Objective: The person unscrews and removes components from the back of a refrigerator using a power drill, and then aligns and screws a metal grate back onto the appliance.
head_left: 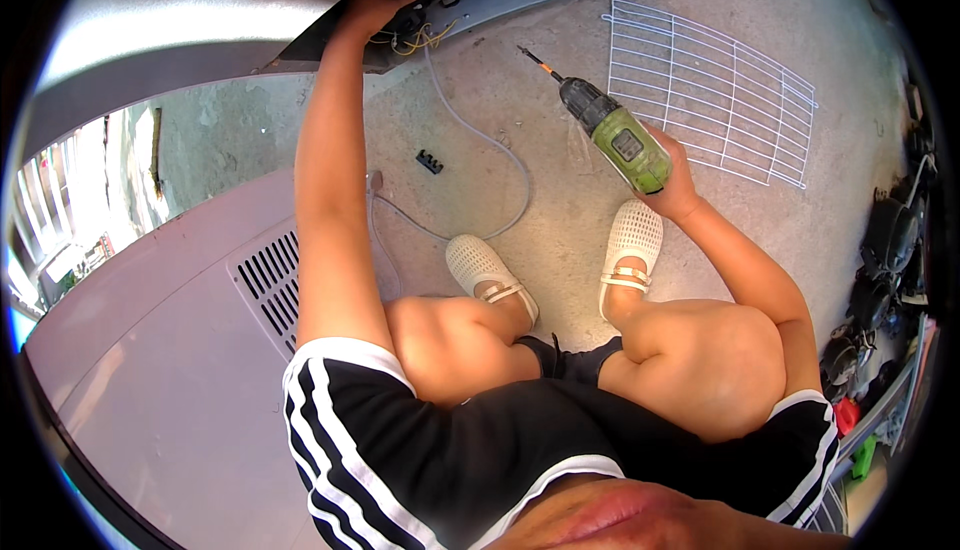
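Note:
My right hand [672, 175] is wrapped round the handle of a green and black cordless drill [628, 142]. The drill's long bit [538, 60] points up and left, toward a metal appliance, and touches nothing. My left hand [375, 8] lies against the dark opening at the appliance's lower end, thumb stretched out; its other fingers are partly lost in shadow. Yellow wires [412, 44] hang out just below that hand. A bluish metal base plate [540, 0] with holes borders the opening, with black parts inside. A grey cable [522, 175] loops from there across the floor.
A white wire rack [715, 85] lies on the concrete floor beyond the drill. A small black plastic piece [429, 161] sits between the arms. To the left stands a pinkish panel with a slotted vent [268, 285]. Dark cluttered items [885, 240] line the right edge.

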Action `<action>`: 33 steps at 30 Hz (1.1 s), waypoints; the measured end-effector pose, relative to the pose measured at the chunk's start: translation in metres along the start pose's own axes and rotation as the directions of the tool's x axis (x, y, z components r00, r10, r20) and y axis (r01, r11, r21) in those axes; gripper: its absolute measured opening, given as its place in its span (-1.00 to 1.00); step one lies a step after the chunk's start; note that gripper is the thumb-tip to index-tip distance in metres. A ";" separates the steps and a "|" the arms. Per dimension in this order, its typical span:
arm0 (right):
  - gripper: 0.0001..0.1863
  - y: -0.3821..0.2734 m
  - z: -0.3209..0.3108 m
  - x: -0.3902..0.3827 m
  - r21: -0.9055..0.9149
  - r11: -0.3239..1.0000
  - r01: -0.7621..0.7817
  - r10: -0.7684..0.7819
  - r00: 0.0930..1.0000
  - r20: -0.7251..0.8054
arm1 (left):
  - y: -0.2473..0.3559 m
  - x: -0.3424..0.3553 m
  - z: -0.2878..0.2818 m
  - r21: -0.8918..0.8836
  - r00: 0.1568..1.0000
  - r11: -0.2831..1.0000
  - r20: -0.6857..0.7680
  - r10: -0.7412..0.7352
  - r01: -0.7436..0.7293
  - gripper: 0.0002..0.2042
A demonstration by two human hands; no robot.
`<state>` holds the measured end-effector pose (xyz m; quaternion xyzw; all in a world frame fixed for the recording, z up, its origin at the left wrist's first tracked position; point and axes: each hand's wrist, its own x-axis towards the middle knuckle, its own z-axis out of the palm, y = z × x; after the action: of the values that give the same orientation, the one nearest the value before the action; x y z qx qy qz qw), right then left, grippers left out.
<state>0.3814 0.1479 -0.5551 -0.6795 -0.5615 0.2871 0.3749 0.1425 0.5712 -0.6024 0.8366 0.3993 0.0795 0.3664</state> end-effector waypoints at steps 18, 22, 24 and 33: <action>-0.42 0.009 0.000 0.007 0.039 0.999 -0.030 0.027 0.996 0.086 | 0.036 -0.021 0.001 -0.008 0.990 0.994 -0.091 -0.106 0.105 -0.43; -0.44 0.011 0.005 0.011 0.061 0.998 -0.008 0.004 0.997 0.080 | 0.042 -0.023 0.004 -0.001 0.986 0.991 -0.102 -0.132 0.133 -0.44; -0.46 0.003 0.006 0.016 0.062 0.998 0.003 -0.007 0.998 0.055 | 0.046 -0.023 0.002 0.022 0.969 0.970 -0.059 -0.241 0.243 -0.46; -0.50 -0.029 0.021 0.073 -0.031 0.994 0.102 -0.099 0.989 0.110 | 0.016 -0.021 0.043 0.183 0.910 0.983 -0.405 0.089 -0.014 -0.41</action>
<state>0.3630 0.2262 -0.5404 -0.6406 -0.6196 0.2939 0.3455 0.1565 0.5263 -0.6193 0.8405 0.4506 0.2278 0.1965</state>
